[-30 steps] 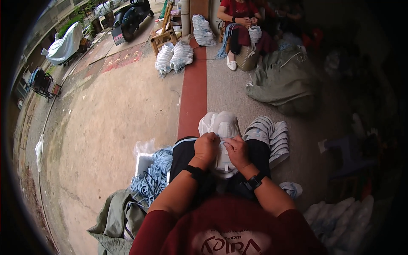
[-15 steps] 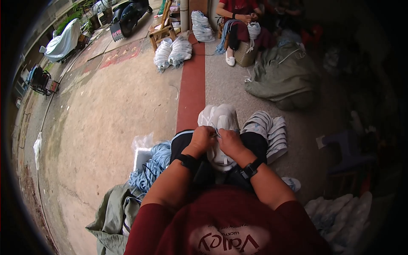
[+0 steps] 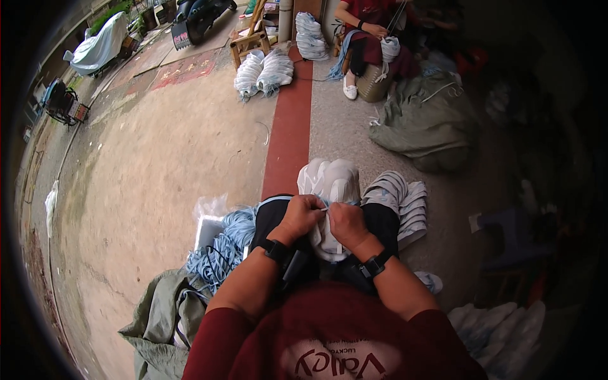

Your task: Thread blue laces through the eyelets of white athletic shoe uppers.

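White shoe uppers (image 3: 329, 179) are bunched between my knees, with a pale one (image 3: 327, 246) nearest me under my hands. My left hand (image 3: 301, 217) is closed, its thumb and forefinger pinching a light-coloured shoelace (image 3: 325, 209). Close beside it, my right hand (image 3: 347, 225) is curled shut on the same lace. A short length of lace shows between the two hands. The eyelets there are mostly hidden by my fingers. By my left thigh lies a large tangle of light blue laces (image 3: 223, 253).
Stacked shoe uppers (image 3: 415, 212) stand beside my right knee. A green sack (image 3: 164, 304) lies at lower left, another bulky sack (image 3: 424, 123) ahead on the right. A seated co-worker (image 3: 373, 28) handles laces at the top. More uppers (image 3: 266, 71) lie near a wooden chair (image 3: 248, 47).
My hands stay at the shoe upper, with a short pale stretch of lace now visible between them. The co-worker has drawn strands upward with a raised hand. The whole view has shifted slightly.
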Demonstrator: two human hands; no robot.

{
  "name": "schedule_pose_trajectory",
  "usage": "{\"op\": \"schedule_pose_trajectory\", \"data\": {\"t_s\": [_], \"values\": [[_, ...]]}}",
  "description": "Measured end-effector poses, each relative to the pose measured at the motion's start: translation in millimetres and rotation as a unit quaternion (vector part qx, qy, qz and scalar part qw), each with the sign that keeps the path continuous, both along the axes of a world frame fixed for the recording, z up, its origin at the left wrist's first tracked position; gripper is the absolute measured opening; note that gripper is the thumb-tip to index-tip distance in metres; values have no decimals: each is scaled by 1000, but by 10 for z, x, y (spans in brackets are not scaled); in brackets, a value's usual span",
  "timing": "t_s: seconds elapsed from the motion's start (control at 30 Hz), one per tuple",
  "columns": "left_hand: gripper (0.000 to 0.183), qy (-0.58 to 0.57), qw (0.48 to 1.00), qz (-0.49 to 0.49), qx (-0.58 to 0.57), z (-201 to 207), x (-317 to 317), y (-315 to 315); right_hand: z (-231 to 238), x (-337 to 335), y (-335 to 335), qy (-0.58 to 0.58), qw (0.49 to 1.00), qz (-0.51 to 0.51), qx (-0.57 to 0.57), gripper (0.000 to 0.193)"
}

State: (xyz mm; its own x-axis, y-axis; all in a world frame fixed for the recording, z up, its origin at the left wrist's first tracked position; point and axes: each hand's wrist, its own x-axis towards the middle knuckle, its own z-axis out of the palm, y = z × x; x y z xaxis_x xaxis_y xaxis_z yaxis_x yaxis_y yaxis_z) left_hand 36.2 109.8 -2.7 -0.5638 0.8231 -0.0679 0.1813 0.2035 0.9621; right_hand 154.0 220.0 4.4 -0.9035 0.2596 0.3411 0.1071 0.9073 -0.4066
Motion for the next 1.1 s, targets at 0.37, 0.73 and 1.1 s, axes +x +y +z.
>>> {"op": "schedule_pose_trajectory", "data": {"t_s": [0.37, 0.73, 1.1], "values": [[9, 133, 987, 70, -59, 87, 79, 13, 1493, 726, -639, -193, 604, 536, -557, 27], [29, 191, 905, -212, 314, 1502, 881, -653, 1517, 1120, -339, 94, 661, 291, -685, 35], [26, 392, 837, -117, 364, 1858, 1198, -554, 1466, 1037, -518, 230, 796, 132, -545, 38]]}}
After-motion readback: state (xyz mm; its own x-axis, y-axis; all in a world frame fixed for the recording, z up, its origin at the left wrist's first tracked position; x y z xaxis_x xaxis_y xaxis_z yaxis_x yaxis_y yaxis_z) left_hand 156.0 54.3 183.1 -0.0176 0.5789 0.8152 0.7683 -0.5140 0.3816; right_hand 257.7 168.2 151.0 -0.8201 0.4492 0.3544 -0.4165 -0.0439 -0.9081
